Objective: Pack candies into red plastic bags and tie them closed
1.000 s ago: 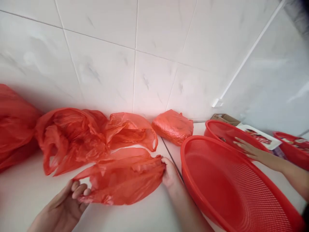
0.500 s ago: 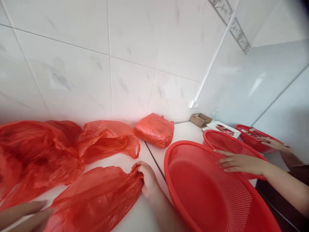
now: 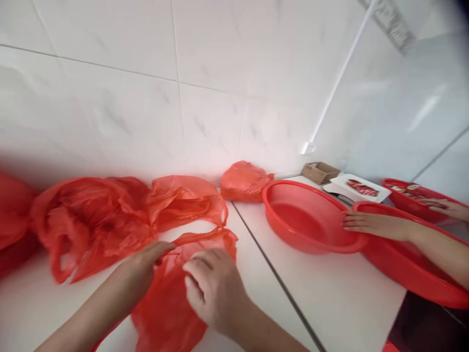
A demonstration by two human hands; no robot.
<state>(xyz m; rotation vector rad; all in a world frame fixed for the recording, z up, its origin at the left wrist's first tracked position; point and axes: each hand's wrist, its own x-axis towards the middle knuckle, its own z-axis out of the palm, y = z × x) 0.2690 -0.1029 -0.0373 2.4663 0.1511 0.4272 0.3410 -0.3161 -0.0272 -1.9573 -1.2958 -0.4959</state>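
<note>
Now the flattish left hand and half-curled right hand had converged, seemingly slackening the red bag; grips I couldn't tell.

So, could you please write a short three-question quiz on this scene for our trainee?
1. True or false: in the picture, the red bag by the person's left hand and right hand lies left of the table's dark seam.
2. Which of these is closest to the white tray: A) the left hand, B) the cardboard box, C) the red bag?
3. Fill in: the nearer co-worker's hand is at the rim of a red ____.

Key: 1. True; 2. B; 3. basket.
</note>
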